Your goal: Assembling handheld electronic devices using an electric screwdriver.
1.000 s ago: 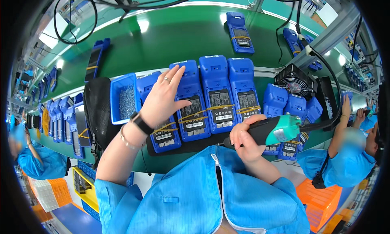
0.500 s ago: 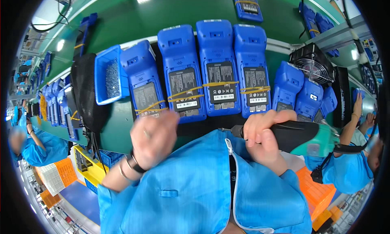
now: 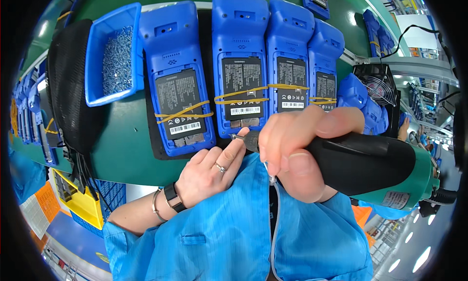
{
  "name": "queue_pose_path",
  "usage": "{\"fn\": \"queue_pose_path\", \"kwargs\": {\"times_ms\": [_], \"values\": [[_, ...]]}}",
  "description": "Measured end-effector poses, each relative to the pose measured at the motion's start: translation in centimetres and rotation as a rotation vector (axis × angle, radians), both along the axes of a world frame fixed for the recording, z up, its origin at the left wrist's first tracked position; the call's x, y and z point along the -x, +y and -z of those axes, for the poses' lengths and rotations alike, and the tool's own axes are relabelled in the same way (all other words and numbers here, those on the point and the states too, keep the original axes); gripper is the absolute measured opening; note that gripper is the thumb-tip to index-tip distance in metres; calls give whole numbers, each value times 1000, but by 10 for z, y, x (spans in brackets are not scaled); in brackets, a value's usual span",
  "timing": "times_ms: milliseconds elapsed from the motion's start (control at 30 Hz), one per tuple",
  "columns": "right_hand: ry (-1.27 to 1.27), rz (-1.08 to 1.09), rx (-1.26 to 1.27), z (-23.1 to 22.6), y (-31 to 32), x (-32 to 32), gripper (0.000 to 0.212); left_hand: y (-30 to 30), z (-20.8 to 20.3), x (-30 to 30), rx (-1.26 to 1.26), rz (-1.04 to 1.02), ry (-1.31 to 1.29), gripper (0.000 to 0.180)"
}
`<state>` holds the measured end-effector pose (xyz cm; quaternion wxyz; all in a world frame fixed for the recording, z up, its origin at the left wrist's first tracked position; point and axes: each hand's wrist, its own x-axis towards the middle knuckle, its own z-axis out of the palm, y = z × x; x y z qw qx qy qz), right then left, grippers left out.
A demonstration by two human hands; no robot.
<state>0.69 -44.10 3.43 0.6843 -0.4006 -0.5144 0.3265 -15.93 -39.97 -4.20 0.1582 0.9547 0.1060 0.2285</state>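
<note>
My right hand is wrapped round a black and green electric screwdriver, which lies almost level and points left. Its bit reaches the bottom edge of a blue handheld terminal, second from the left in the row. At that bit are the fingertips of my left hand, drawn together. Whatever they pinch is too small to make out. Left of it stands another blue terminal. Each shows a black battery crossed by yellow rubber bands.
A blue bin of small screws stands left of the row, beside a black mesh bag. Two more banded terminals continue the row rightward. Further right are a black fan and other blue terminals. A yellow tray sits low at left.
The view has shifted closer and leftward over the row. My left hand has come to the screwdriver's bit, and the bit now meets the second terminal's lower edge.
</note>
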Motion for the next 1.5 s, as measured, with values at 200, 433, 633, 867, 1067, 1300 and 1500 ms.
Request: {"fn": "queue_pose_path", "kwargs": {"times_ms": [200, 433, 633, 867, 1067, 1300, 1500], "values": [[-80, -65, 88, 1, 10, -2, 38, 2, 2, 2, 60, -19, -41, 27], [-117, -155, 72, 0, 13, -2, 39, 2, 3, 2, 92, -32, -56, 28], [56, -72, 153, -5, 13, 10, 15, 3, 5, 4, 50, 18, -36, 29], [-106, -386, -81, 1, 30, 8, 14, -10, 23, 4, 16, -29, -77, 31], [-76, -424, -71, 4, 35, 8, 16, -6, 22, 5, 21, -12, -53, 31], [-40, -310, -59, -7, 23, 0, 25, 6, 5, 1, 66, 10, -86, 29], [233, -131, -82, -25, -17, -20, 25, 11, -14, 10, 128, 139, -37, 38]]}}
